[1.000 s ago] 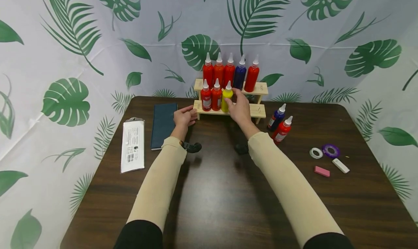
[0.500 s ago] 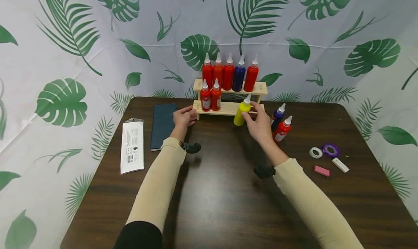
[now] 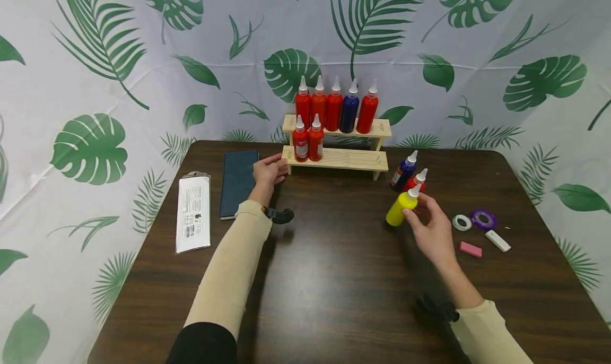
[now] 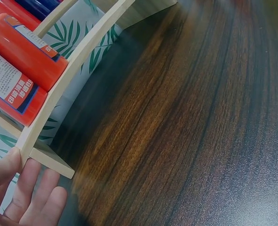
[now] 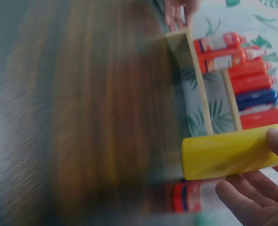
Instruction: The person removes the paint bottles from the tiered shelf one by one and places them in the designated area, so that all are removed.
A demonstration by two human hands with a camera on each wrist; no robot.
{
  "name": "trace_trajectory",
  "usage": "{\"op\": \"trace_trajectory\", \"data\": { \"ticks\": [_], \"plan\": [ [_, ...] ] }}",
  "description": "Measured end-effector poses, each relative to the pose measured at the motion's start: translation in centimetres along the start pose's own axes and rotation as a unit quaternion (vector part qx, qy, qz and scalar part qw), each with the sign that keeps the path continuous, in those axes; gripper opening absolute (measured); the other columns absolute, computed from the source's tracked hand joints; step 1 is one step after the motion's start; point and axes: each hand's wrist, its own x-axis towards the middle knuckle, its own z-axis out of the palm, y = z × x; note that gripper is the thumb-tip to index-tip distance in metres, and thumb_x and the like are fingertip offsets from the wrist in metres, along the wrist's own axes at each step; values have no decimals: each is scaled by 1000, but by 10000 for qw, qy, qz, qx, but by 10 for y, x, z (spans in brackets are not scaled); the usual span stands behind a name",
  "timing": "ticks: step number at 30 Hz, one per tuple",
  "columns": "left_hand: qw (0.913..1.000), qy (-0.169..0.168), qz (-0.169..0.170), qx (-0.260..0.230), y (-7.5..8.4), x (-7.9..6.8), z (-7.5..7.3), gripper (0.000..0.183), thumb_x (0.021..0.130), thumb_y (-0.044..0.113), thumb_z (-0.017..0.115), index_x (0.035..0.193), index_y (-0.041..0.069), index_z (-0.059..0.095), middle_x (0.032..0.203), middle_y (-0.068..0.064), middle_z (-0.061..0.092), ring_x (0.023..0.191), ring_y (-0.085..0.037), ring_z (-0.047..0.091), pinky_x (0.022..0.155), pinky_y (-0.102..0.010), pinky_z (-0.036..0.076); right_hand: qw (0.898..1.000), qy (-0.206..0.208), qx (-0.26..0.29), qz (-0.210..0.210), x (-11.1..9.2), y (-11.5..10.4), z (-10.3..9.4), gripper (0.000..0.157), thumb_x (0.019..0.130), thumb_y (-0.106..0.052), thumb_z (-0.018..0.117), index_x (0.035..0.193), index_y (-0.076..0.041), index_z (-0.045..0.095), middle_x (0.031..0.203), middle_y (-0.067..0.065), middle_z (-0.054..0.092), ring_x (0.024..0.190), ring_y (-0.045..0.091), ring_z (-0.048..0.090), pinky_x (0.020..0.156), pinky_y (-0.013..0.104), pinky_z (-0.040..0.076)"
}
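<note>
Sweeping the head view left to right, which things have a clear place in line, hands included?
White packet, dark blue notebook, left hand, wooden stand, yellow bottle, right hand, white ring, purple ring, white block.

Dark wood-grain tabletop (image 3: pixel 310 279). Stand (image 3: pixel 353 158) at 12, book (image 3: pixel 237 181) 10, packet (image 3: pixel 193 213) 9. Two bottles (image 3: pixel 403 174) at 1; rings (image 3: pixel 492 221), blocks (image 3: pixel 471 250) 3.

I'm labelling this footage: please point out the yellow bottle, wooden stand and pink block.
Yellow bottle (image 3: pixel 400 210): head view, middle of its body.
Wooden stand (image 3: pixel 354 158): head view, bare part of its lower shelf.
Pink block (image 3: pixel 470 249): head view, middle of its top face.
</note>
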Motion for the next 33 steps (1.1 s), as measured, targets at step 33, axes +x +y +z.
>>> {"op": "trace_trajectory", "data": {
  "ticks": [33],
  "plan": [
    [10000,43,-50,-16,2,-1,1,26,85,22,74,112,20,74,96,-6,74,79,-17,72,72,-34,58,9959,605,-111,669,-9,11,-18,51,94,-23,62,141,-11,45,133,12,56,117,30,57,91,41,51]
  ]
}}
